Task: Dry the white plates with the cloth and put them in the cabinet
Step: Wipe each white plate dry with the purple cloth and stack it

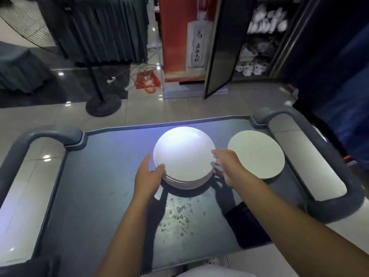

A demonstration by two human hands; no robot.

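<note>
A stack of white plates (184, 154) sits on the grey cart top (103, 186), lit brightly from above. My left hand (148, 174) is at the stack's left edge, its thumb lying on the top plate's rim. On the right edge my right hand (226, 166) has its fingers spread over the rim. A single white plate (256, 154) lies flat to the right of the stack. A dark cloth (247, 224) lies on the cart near my right forearm. The cabinet (257, 39) stands beyond the cart with its door (221, 48) swung open and white dishes on its shelves.
Water drops (179, 214) spot the cart top in front of the stack. Curved grey handles (323, 144) frame both ends of the cart. On the tiled floor beyond stand a round-based pole (102, 104), an orange bag (147, 80) and a red poster panel (185, 37).
</note>
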